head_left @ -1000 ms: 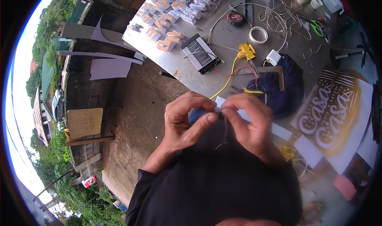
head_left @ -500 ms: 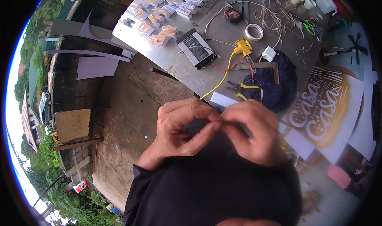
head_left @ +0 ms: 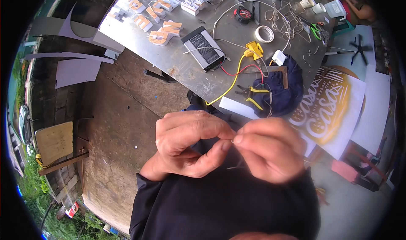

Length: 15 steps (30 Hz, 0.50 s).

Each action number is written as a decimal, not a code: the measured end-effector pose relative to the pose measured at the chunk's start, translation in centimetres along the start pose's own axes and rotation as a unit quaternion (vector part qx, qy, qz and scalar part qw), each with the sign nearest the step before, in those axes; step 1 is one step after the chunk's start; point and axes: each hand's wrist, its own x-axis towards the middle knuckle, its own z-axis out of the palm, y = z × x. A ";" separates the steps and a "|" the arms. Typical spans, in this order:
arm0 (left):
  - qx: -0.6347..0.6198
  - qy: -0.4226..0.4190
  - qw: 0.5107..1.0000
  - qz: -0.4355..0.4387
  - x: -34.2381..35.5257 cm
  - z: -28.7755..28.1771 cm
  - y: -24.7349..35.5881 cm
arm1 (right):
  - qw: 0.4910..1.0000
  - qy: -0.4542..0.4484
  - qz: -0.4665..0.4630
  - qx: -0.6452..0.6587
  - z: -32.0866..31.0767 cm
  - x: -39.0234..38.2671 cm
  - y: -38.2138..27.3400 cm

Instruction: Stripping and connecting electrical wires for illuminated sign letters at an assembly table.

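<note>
Just in front of my dark shirt, my left hand [head_left: 186, 145] and my right hand [head_left: 272, 149] meet fingertip to fingertip. Each is closed in a pinch. A tiny light-coloured bit [head_left: 232, 141] shows where thumbs and forefingers come together, too small to name. Below the fingers hangs a faint thin pale strand [head_left: 234, 168]; whether it joins that bit I cannot tell. Beyond my hands, yellow-handled pliers [head_left: 255, 97] lie partly on a dark blue cloth [head_left: 292, 77], close to a white strip [head_left: 243, 108] at the metal table's [head_left: 177, 77] near edge.
A boxy power supply [head_left: 204, 48] with red wire and a yellow connector [head_left: 253, 50] sit on the table. Around them are a tape roll [head_left: 264, 34], a tape measure [head_left: 243, 15], tangled cable [head_left: 283, 24] and raised letters [head_left: 165, 32]. A sign sheet [head_left: 334, 109] lies at right.
The whole view has shifted, so the table things sit further left. My right hand's fingers look straighter and bunched at the tips; both hands stay pinched together.
</note>
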 end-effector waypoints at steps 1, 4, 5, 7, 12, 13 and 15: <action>-0.002 0.008 1.000 0.012 0.0 -0.4 -0.2 | 1.000 -0.002 -0.007 -0.004 0.4 0.4 -0.1; -0.009 0.015 0.999 0.033 0.4 -1.6 -0.5 | 0.999 -0.022 -0.023 -0.007 1.0 1.6 0.1; -0.009 0.012 0.999 0.042 0.5 -2.0 -0.6 | 0.999 -0.024 -0.021 -0.010 1.2 1.9 -0.1; -0.022 0.003 0.998 0.050 0.8 -2.7 -1.1 | 0.999 -0.031 0.019 0.002 1.5 2.5 -0.6; -0.010 0.006 0.998 0.069 1.2 -3.6 -1.3 | 0.998 -0.050 0.031 -0.008 2.4 3.7 -0.9; 0.009 0.015 0.996 0.082 1.3 -3.7 -1.3 | 0.998 -0.053 0.032 -0.012 2.5 3.8 -1.0; 0.027 0.022 0.995 0.097 1.5 -4.0 -1.2 | 0.998 -0.056 0.030 -0.019 2.6 4.2 -1.1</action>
